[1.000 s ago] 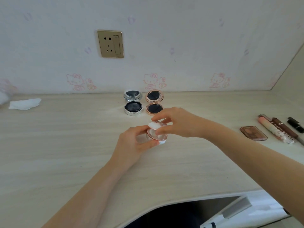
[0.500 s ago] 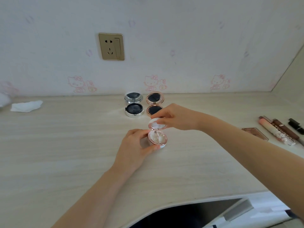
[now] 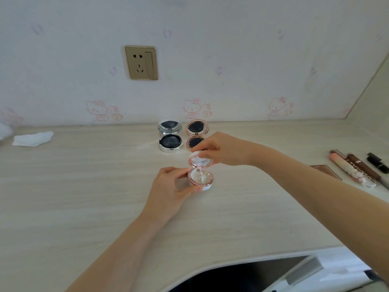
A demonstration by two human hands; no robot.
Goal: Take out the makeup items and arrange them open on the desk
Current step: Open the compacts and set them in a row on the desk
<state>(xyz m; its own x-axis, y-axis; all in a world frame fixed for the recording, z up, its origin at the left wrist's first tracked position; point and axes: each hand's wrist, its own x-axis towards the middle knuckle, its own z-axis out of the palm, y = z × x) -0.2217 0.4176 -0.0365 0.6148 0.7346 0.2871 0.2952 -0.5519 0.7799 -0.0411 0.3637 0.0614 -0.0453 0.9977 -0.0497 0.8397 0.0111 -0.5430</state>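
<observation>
Gripping the base of a small white compact (image 3: 200, 179) at desk (image 3: 84, 197) centre, the left hand (image 3: 170, 191) curls around it from the left w/ thumb on the near side, forearm running in from the near-left. Right hand (image 3: 221, 149) reaches in from the right, fingertips pinched on the top of the raised pink-rimmed lid, wrist bent slightly down. Two more compacts, silver (image 3: 170, 136) & rose-gold (image 3: 196, 133), lie open just beyond. Pens etc. (image 3: 355, 168) at far right, tissue (image 3: 32, 139) far left.
</observation>
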